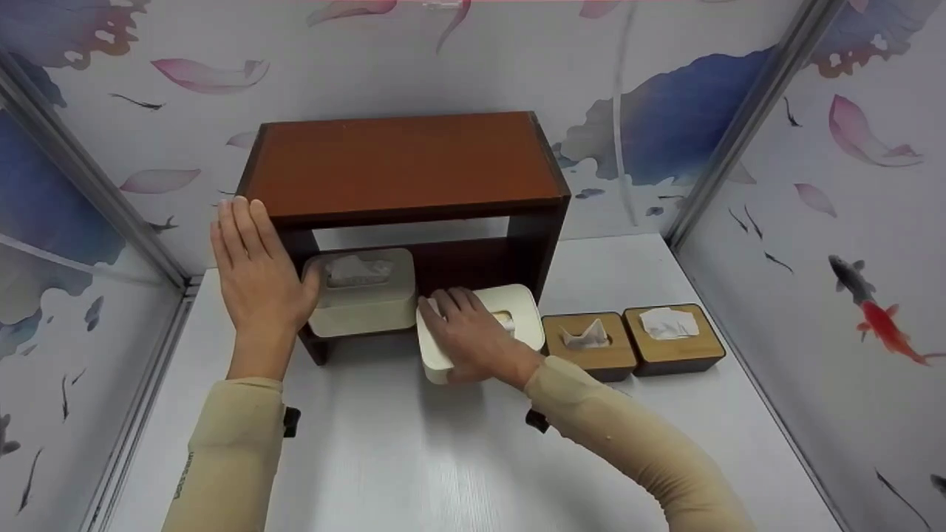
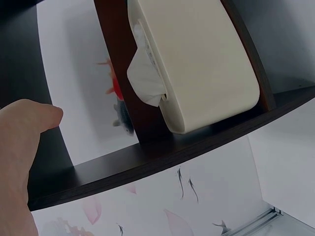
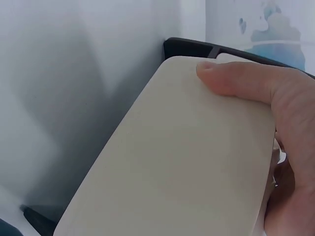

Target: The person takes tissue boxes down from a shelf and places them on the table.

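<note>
My right hand (image 1: 477,340) grips a cream tissue box (image 1: 526,307) in front of the right part of a brown wooden shelf unit (image 1: 406,162). In the right wrist view the thumb presses the broad side of that box (image 3: 167,147), while the other fingers are mostly hidden behind it. My left hand (image 1: 259,288) lies with straight fingers along the left end of the unit, its thumb apart near the front edge. A second cream tissue box (image 1: 362,319), a white tissue sticking out of its slot, rests on the shelf's left part, near the left thumb.
Right of the unit, two tissue boxes with wood-coloured tops, a nearer-left one (image 1: 580,360) and a far-right one (image 1: 669,349), stand side by side on the white table (image 1: 384,458). Printed panels (image 1: 443,74) enclose the table at the back and both sides.
</note>
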The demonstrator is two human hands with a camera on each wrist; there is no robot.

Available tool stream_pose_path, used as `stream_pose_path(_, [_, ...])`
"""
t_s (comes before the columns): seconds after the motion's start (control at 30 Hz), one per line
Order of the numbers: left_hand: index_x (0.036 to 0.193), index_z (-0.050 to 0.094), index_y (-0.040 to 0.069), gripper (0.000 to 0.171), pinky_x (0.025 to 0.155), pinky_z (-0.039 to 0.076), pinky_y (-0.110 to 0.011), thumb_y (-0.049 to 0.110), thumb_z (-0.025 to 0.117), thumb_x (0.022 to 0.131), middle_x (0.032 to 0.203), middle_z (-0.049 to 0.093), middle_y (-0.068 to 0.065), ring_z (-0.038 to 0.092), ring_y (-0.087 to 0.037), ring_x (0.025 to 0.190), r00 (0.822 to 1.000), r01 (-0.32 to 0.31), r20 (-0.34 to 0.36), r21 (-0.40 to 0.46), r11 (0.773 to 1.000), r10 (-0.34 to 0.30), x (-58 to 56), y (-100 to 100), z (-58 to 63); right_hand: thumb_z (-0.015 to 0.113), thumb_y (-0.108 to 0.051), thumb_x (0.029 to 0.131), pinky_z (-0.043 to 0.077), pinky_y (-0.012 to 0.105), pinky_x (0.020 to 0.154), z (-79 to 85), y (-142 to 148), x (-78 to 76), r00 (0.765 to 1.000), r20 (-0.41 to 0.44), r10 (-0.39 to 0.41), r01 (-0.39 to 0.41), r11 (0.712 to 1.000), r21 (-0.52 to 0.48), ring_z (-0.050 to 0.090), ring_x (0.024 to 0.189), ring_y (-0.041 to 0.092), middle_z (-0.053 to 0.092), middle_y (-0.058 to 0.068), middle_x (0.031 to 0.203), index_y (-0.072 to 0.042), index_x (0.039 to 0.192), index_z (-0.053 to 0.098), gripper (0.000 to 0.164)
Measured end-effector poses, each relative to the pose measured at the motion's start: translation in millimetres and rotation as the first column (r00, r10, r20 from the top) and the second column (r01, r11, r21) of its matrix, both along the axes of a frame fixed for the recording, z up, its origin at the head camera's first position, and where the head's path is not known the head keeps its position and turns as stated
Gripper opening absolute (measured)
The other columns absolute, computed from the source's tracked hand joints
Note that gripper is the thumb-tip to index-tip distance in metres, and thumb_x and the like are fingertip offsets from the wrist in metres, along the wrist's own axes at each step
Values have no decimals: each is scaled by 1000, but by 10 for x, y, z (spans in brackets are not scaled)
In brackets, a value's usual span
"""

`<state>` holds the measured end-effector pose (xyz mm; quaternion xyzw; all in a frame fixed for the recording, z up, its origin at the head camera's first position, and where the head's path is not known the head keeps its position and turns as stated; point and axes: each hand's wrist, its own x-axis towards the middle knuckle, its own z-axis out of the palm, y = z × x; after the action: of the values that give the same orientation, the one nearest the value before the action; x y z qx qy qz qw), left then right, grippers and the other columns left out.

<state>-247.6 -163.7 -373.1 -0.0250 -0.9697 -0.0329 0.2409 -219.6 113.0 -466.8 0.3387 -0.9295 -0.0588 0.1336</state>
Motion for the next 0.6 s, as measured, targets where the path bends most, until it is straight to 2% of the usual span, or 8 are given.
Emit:
stream_pose_path(0.27, [153, -9, 0, 104, 124, 2, -50, 47, 60, 91, 161, -5, -23, -6, -39, 151, 1000, 7, -1, 11, 1000, -7, 15, 0, 5, 80, -60, 56, 37, 47, 113, -120, 14, 184, 999, 30, -11, 11, 1000, 12, 48, 127, 35, 46, 17, 139, -6, 150, 32, 118])
stream_pose_path(0.6, [153, -11, 0, 105, 124, 1, -50, 49, 59, 91, 160, -6, -23, -6, -38, 151, 1000, 3, 11, 5, 1000, -3, 12, 4, 5, 81, -63, 55, 39, 47, 111, -364, 80, 339, 998, 67, -22, 20, 999, 27, 50, 124, 35, 47, 16, 137, -7, 149, 33, 120])
